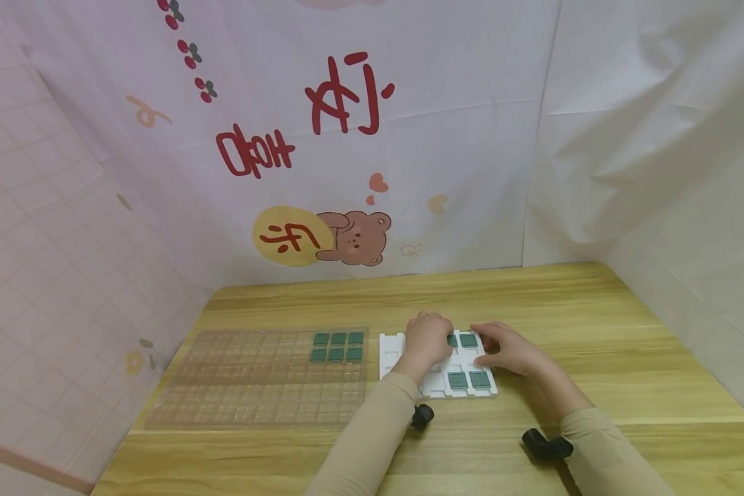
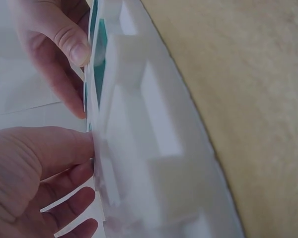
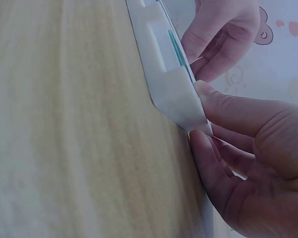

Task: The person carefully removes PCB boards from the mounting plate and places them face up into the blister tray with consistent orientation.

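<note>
A white foam tray with square pockets lies on the wooden table, several green square chips in its right part. My left hand reaches over the tray's far side. Its thumb and index finger pinch together at the tray surface, a dark sliver of a green chip showing between them in the left wrist view. At the right end, my right hand grips the tray's edge, thumb on top and a finger against the side. My left hand hides some of the middle pockets.
Left of the foam tray lies a wide clear plastic tray with many small compartments. Green chips fill several of its compartments at the far right corner. Black wrist mounts sit by both sleeves. Printed white cloth hangs behind the table.
</note>
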A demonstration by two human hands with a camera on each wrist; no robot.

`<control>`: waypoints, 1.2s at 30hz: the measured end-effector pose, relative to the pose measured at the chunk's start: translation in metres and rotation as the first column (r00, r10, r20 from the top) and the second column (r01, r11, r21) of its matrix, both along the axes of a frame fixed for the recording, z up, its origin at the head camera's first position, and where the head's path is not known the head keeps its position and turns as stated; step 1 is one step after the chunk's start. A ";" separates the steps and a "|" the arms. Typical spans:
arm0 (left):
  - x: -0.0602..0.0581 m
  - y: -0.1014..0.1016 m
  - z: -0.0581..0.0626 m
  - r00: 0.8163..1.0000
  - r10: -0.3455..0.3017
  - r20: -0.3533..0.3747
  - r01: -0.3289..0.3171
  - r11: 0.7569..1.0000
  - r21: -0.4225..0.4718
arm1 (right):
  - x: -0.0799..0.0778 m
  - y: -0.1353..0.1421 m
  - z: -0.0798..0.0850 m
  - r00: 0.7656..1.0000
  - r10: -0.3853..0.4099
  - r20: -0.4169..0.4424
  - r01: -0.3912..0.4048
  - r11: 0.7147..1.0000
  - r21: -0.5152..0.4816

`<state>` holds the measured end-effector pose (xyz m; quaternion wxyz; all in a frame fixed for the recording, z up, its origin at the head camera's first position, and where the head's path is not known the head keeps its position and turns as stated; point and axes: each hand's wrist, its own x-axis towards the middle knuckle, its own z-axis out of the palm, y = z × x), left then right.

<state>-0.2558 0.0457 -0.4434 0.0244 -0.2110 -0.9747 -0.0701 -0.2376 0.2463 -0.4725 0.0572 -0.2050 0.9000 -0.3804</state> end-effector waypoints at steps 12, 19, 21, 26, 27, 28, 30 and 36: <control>-0.002 -0.001 0.000 0.999 -0.001 0.036 0.000 0.999 0.032 | 0.000 0.001 -0.001 1.000 0.004 -0.005 -0.004 1.000 0.004; -0.004 -0.002 0.000 0.998 0.007 0.064 -0.011 0.998 0.068 | 0.000 0.001 -0.001 1.000 0.008 -0.004 -0.008 1.000 0.004; -0.004 -0.002 0.000 0.998 0.007 0.070 -0.013 0.997 0.080 | 0.000 0.001 -0.001 1.000 0.010 -0.008 -0.010 1.000 0.007; -0.006 -0.004 0.000 0.996 0.009 0.083 -0.018 0.993 0.114 | -0.001 0.001 -0.001 1.000 0.012 -0.012 -0.012 1.000 0.006; -0.006 -0.004 0.000 0.996 0.008 0.085 -0.018 0.993 0.120 | -0.001 0.001 -0.001 1.000 0.011 -0.012 -0.011 1.000 0.004; -0.006 -0.004 -0.001 0.996 0.009 0.086 -0.020 0.992 0.128 | -0.001 0.001 -0.001 1.000 0.011 -0.010 -0.011 1.000 0.001; -0.006 -0.004 -0.001 0.996 0.006 0.089 -0.019 0.989 0.143 | -0.001 0.001 -0.001 1.000 0.007 -0.004 -0.007 1.000 -0.004; -0.004 -0.003 0.001 0.997 -0.012 0.082 -0.004 0.982 0.186 | -0.001 0.001 -0.001 1.000 0.000 0.004 0.000 1.000 -0.008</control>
